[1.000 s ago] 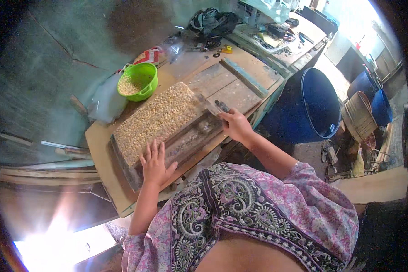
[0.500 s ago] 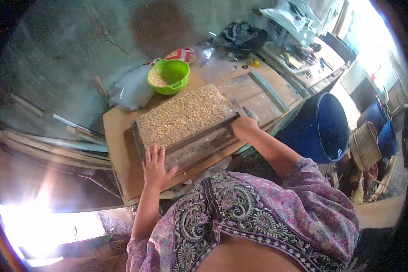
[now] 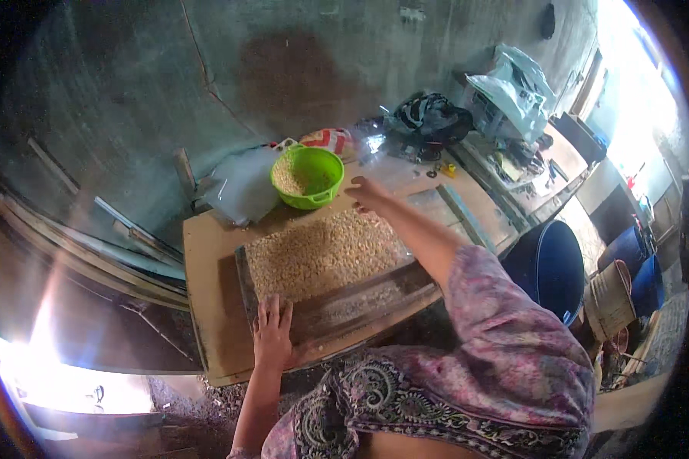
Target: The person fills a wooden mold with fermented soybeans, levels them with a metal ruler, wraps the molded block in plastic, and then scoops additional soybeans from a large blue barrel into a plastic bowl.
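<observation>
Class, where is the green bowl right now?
In the head view, the green bowl is on the table, slightly left of centre, just beyond the pale grain layer; the right hand is close to its right side.

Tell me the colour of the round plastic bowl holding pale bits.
Bright green; the round plastic bowl shows best in the head view.

A grey-green wall with a brown patch fills the upper part of the frame. Right of top centre lies a black plastic bag, with a pale plastic bag farther right and a small yellow object below them. A large blue barrel stands at right, near a tan container; long boards line the left.
</observation>
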{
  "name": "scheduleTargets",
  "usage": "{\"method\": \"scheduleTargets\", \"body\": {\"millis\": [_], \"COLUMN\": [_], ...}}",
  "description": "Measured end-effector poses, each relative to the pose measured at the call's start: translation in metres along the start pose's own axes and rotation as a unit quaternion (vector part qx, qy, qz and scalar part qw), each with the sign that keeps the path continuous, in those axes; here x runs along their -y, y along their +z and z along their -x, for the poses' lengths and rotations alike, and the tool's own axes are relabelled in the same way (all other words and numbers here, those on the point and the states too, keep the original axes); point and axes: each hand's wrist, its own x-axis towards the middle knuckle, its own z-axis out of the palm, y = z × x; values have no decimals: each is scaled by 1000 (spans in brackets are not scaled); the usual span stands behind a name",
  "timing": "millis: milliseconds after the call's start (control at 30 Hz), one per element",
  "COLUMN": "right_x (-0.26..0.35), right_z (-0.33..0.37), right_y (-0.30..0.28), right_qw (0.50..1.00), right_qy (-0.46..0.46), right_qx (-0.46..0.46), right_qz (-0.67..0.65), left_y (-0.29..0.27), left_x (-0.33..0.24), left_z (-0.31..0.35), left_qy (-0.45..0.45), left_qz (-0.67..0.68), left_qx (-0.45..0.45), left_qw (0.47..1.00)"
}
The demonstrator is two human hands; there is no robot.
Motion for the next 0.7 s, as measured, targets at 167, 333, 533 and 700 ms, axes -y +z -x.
{"method": "scheduleTargets", "body": {"millis": [167,333,533,700], "right_x": [-10,-59,1,0], "right_z": [-93,-148,-101,19], "right_y": [48,64,13,-118], "right_qw": [977,888,928,873], "right_qy": [123,111,60,73], "right_qx": [-64,39,-91,-157], "right_qz": [-163,-445,-357,-456], "left_y": [-12,-15,-19,-9], "left_x": [-2,-6,3,13], "left_z": [2,-3,-3,-4], "left_qy": [-35,-26,-1,-4], "left_qz": [29,38,41,47], "left_qx": [11,22,31,0], "left_qw": [999,999,999,999]}}
